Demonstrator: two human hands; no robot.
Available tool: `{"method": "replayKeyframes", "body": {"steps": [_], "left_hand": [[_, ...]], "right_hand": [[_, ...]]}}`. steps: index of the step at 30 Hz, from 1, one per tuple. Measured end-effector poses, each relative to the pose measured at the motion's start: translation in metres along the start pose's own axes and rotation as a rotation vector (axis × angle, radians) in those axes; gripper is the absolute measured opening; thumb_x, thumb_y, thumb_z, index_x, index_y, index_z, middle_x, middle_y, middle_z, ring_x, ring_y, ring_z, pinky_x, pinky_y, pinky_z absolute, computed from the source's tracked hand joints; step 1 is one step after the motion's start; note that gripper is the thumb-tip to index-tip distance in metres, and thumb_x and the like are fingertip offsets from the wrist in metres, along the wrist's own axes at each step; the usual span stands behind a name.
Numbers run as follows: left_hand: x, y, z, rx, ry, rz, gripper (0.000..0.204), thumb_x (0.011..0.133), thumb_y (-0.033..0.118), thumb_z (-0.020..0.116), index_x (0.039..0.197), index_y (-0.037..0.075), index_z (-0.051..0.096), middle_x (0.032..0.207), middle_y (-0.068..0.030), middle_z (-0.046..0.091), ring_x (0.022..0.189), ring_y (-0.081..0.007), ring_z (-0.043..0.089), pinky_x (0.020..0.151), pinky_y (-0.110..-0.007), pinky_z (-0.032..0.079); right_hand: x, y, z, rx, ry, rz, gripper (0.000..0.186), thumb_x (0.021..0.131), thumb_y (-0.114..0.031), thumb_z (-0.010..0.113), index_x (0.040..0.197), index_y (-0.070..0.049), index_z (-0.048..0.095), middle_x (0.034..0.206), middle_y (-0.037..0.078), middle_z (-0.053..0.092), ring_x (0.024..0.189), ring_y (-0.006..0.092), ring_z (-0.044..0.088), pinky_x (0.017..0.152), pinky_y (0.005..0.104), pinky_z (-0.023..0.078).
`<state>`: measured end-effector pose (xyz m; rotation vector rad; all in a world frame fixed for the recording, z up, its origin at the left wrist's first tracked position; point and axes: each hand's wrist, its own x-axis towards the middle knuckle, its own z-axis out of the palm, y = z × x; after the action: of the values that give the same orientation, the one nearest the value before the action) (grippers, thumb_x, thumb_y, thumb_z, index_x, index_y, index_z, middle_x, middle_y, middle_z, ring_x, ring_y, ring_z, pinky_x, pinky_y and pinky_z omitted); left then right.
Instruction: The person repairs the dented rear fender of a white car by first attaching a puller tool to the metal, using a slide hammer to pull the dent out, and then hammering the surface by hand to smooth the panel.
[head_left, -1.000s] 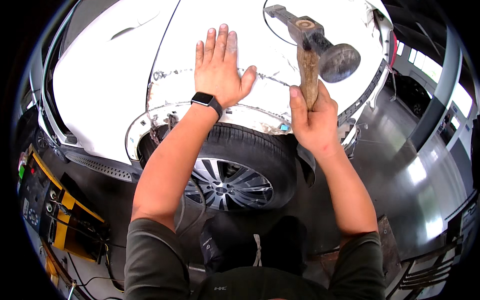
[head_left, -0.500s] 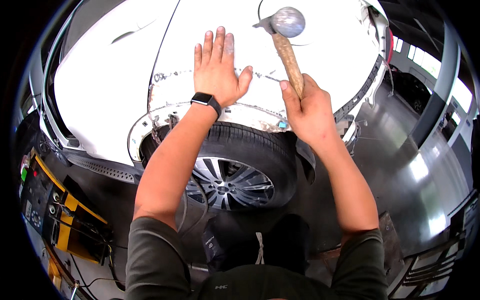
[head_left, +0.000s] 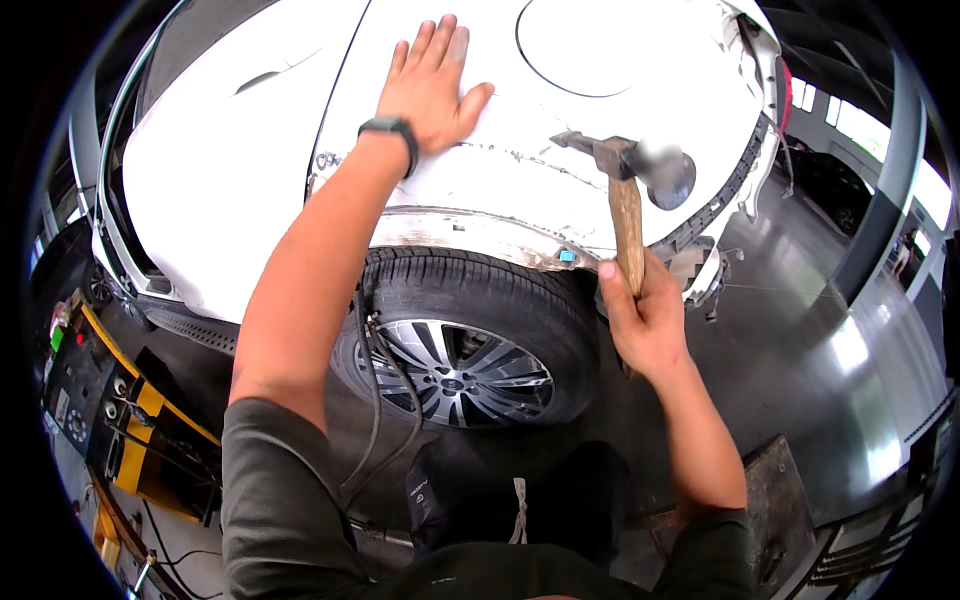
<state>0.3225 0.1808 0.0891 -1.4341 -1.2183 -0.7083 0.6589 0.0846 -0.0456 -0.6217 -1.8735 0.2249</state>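
Left hand (head_left: pixel 425 95), palm flat, moved up panel (head_left: pixel 480 45), baring more dark marks (head_left: pixel 515 153); right hand (head_left: pixel 648 318), gripping hammer (head_left: pixel 626 215), lowered.

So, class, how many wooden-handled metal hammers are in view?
1: the wooden-handled metal hammer in the person's bare right hand, seen against the white car panel. Others may be hidden.
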Motion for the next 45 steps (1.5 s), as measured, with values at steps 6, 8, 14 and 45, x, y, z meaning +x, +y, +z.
{"method": "replayKeyframes", "body": {"steps": [6,8,14,45], "left_hand": [[0.028,0.038,0.006,0.09,-0.001,-0.007,0.088,0.102,0.052,0.042,0.164,-0.007,0.027,0.173,-0.0295,0.021,0.163,-0.0418,0.016,0.133,-0.051,0.012],[0.007,0.038,-0.007,0.01,-0.066,0.093,0.09,0.101,0.053,0.044,0.162,-0.011,0.027,0.171,-0.0331,0.021,0.162,-0.0442,0.016,0.133,-0.051,0.014],[-0.042,0.065,-0.039,-0.153,-0.178,0.183,0.092,0.097,0.045,0.052,0.162,-0.014,0.023,0.171,-0.0358,0.018,0.161,-0.0494,0.015,0.131,-0.055,0.016],[0.033,-0.093,-0.083,-0.309,-1.138,0.355,0.091,0.092,0.05,0.063,0.168,0.012,0.031,0.173,-0.0117,0.032,0.164,-0.0285,0.019,0.134,-0.054,0.006]], "right_hand": [[-0.041,0.028,0.007,0.268,-0.048,0.162,0.025,0.105,-0.022,0.066,0.096,0.001,0.066,0.088,0.016,0.062,0.072,0.0309,0.063,0.065,0.0389,0.049],[-0.048,0.031,0.009,0.314,-0.079,0.178,0.023,0.104,-0.02,0.067,0.096,0.001,0.066,0.088,0.017,0.063,0.072,0.0309,0.064,0.065,0.0393,0.049],[-0.078,0.057,0.019,0.367,-0.066,0.105,0.016,0.1,-0.017,0.071,0.095,-0.001,0.071,0.081,0.016,0.065,0.066,0.0341,0.067,0.06,0.0406,0.049],[0.029,-0.128,-0.086,0.516,-0.702,1.411,0.026,0.103,-0.023,0.068,0.11,0.002,0.064,0.078,0.01,0.068,0.072,0.0166,0.067,0.065,0.0347,0.05]]}}
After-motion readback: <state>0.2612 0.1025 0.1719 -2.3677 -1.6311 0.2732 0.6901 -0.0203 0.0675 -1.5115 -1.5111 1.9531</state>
